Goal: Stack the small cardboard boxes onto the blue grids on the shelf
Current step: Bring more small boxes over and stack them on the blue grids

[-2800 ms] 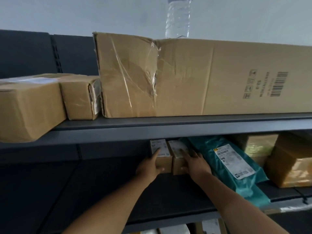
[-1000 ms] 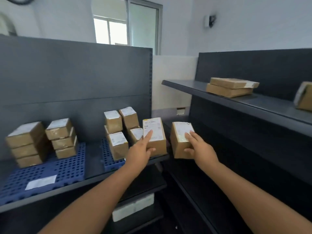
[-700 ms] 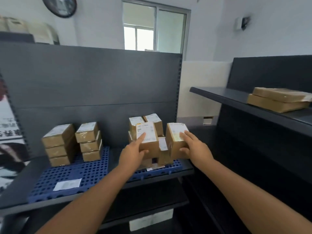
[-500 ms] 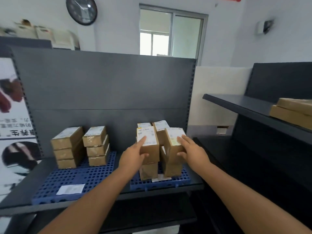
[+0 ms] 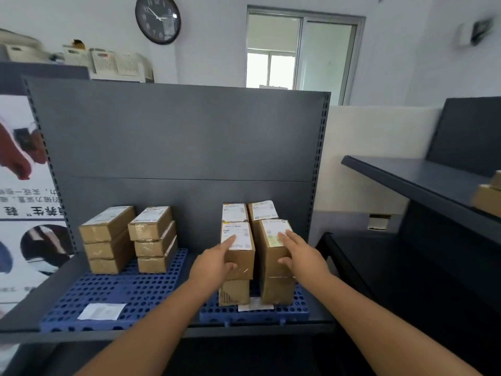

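Left hand [image 5: 214, 263] and right hand [image 5: 301, 253] each gripping 1 white-labelled box [image 5: 240, 251], print unreadable, on right blue grid [image 5: 271, 313].

Matt brown cardboard on the boxes [image 5: 238, 251], sealed with glossy clear tape and topped with white paper labels [image 5: 235, 235]. Perforated blue plastic grids [image 5: 122, 291], faintly shiny. Smooth, matt dark grey metal on the shelf [image 5: 173, 147]. Glossy glass over the clock [image 5: 158, 19].

Soft daylight comes from the window [image 5: 299, 54], its panes blown out white. The room is evenly bright, the shelf [image 5: 179, 137] dim grey. Edges smear and bend, especially the wall fixture [image 5: 475, 31].
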A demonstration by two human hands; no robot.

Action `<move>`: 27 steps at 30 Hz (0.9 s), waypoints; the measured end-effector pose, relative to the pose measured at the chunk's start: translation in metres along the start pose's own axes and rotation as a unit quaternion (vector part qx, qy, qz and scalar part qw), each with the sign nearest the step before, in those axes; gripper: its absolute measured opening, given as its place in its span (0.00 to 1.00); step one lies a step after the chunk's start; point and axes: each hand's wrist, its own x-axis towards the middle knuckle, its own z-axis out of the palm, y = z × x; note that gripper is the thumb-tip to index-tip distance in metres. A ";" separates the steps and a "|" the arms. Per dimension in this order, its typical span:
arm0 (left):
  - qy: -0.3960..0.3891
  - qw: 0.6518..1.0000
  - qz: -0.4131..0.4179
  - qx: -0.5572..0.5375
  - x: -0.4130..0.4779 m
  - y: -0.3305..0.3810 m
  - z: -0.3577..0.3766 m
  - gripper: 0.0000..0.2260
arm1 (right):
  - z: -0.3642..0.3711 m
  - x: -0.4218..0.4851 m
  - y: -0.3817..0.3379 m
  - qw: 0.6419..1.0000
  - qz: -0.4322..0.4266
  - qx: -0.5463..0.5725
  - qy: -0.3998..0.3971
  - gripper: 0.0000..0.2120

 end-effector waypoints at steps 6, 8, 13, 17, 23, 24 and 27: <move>0.014 1.000 -0.005 -0.009 0.000 -0.003 0.006 0.36 | 0.013 0.004 0.003 1.000 -0.019 0.012 0.014 0.34; 0.013 1.000 0.002 -0.010 0.000 -0.003 0.006 0.37 | 0.015 0.004 0.005 0.999 -0.029 0.008 0.020 0.34; 0.016 1.000 0.006 -0.014 -0.002 -0.002 0.008 0.39 | 0.015 0.004 0.007 0.999 -0.039 -0.002 0.021 0.34; 0.013 1.000 0.003 -0.006 -0.003 -0.001 0.008 0.38 | 0.013 0.002 0.008 0.999 -0.045 -0.006 0.026 0.33; 0.019 1.000 0.008 -0.007 -0.007 0.001 0.005 0.38 | 0.008 -0.003 0.004 0.999 -0.046 -0.005 0.018 0.34; 0.017 1.000 0.005 -0.011 -0.008 0.001 0.004 0.38 | 0.008 -0.004 0.004 0.999 -0.047 -0.004 0.018 0.34; 0.013 0.999 0.001 -0.034 -0.013 -0.001 0.004 0.39 | 0.009 -0.007 0.007 0.999 -0.047 0.009 0.016 0.34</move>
